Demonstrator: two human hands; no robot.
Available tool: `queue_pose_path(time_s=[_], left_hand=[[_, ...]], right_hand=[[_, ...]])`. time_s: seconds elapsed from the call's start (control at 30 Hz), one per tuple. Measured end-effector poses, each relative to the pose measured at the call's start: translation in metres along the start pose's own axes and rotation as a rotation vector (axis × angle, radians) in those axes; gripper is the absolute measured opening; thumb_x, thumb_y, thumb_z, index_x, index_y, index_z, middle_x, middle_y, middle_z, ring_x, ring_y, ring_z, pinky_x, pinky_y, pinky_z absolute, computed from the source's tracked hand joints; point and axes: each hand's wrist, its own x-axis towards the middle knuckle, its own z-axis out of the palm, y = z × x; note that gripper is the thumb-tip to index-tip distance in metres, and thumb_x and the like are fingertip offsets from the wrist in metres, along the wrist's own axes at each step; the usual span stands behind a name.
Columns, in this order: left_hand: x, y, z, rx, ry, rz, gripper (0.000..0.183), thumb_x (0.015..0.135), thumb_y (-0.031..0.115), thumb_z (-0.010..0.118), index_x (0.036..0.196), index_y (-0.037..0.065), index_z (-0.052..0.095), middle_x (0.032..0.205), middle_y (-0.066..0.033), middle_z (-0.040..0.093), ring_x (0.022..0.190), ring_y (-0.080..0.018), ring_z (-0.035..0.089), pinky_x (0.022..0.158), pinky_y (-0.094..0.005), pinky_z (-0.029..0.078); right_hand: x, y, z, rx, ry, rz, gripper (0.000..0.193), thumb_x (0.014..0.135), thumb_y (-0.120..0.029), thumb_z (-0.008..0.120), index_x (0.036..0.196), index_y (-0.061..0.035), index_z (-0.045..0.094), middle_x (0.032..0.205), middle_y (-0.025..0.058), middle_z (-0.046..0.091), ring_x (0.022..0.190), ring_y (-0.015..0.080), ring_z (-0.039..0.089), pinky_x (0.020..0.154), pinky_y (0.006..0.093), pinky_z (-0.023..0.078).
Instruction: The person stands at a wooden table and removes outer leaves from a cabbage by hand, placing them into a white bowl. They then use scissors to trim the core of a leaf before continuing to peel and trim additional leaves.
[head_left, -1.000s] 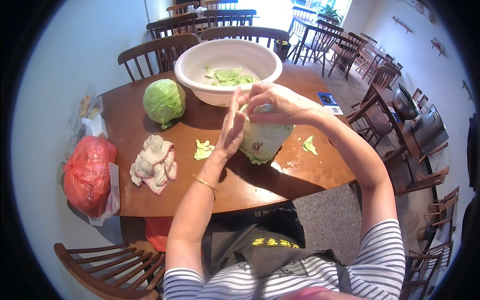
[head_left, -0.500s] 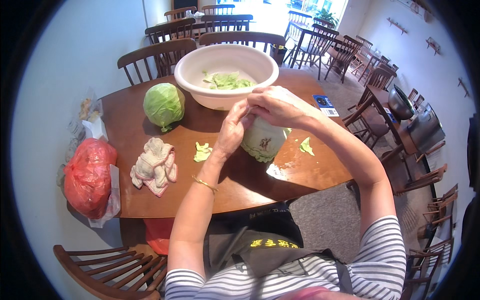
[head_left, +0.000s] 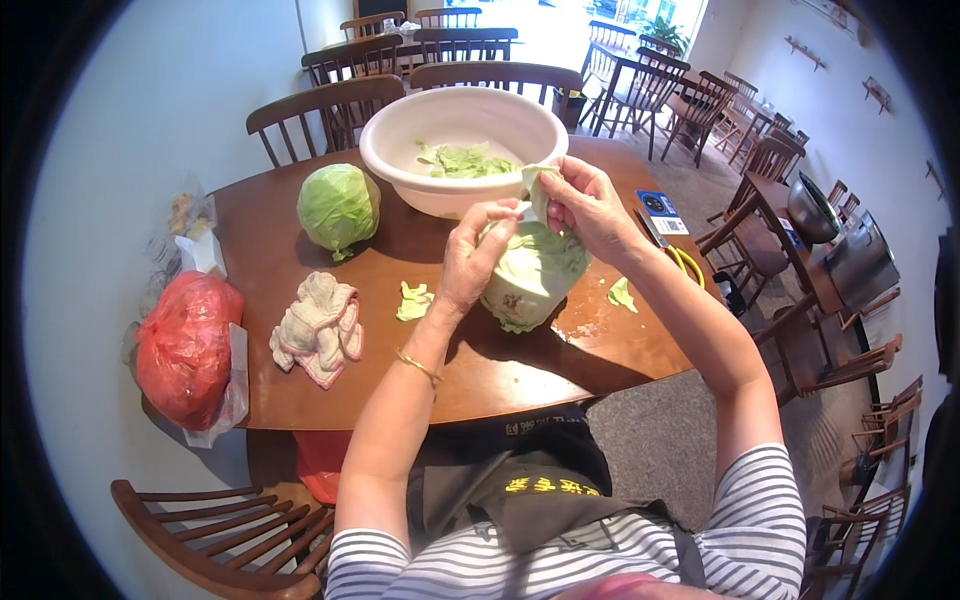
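A pale green cabbage [head_left: 535, 280] rests on the wooden table in front of me, its brown-marked stem end toward me. Above its top, my right hand [head_left: 592, 210] pinches a piece of cabbage leaf [head_left: 541, 192]. The fingers of my left hand [head_left: 474, 255] close on the leaf's left side, just over the cabbage; their exact grip is partly hidden. Behind both hands stands a large white basin [head_left: 385, 165] with torn leaves [head_left: 465, 160] inside. Another whole cabbage [head_left: 338, 210] sits to its left.
Crumpled work gloves [head_left: 320, 330] and a red plastic bag [head_left: 190, 345] lie at the left. Leaf scraps [head_left: 415, 301] flank the cabbage. Scissors with yellow handles [head_left: 686, 266] lie near the right edge, beside a blue and white card [head_left: 660, 212]. Wooden chairs [head_left: 335, 115] stand around.
My hands, together before, have moved apart, and a piece of leaf now shows between them. The cabbage's top has come into view. The scissors, hidden earlier behind my right arm, now show.
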Motion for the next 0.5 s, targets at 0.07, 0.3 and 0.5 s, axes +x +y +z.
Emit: queue_pose_path(time_s=[0.07, 0.3, 0.5], left_hand=[[-0.001, 0.0, 0.0, 0.129, -0.013, 0.043, 0.031, 0.092, 0.018, 0.064, 0.117, 0.002, 0.062, 0.122, -0.0118, 0.062, 0.112, -0.0173, 0.058, 0.096, -0.0343, 0.047], [-0.004, 0.008, 0.003, 0.047, -0.046, 0.055, 0.037, 0.092, 0.019, 0.066, 0.123, 0.002, 0.059, 0.106, -0.0099, 0.065, 0.099, -0.0177, 0.063, 0.086, -0.0319, 0.051], [0.0, 0.008, -0.006, 0.249, -0.079, 0.109, 0.027, 0.096, 0.01, 0.057, 0.12, 0.0, 0.063, 0.122, -0.0108, 0.064, 0.11, -0.0174, 0.06, 0.098, -0.03, 0.047]], right_hand=[[0.0, 0.004, -0.004, -0.028, -0.039, 0.004, 0.02, 0.098, -0.017, 0.062, 0.111, -0.0026, 0.058, 0.086, -0.0017, 0.059, 0.069, 0.0026, 0.054, 0.057, 0.0199, 0.046], [-0.003, -0.022, 0.025, -0.906, -0.157, -0.452, 0.01, 0.097, -0.006, 0.059, 0.104, 0.0019, 0.058, 0.087, 0.0037, 0.062, 0.076, 0.0083, 0.062, 0.063, 0.0233, 0.053], [0.014, -0.037, 0.037, 0.014, 0.202, -0.474, 0.014, 0.096, -0.006, 0.058, 0.107, 0.0028, 0.057, 0.092, 0.0126, 0.067, 0.076, 0.0153, 0.068, 0.067, 0.0273, 0.058]])
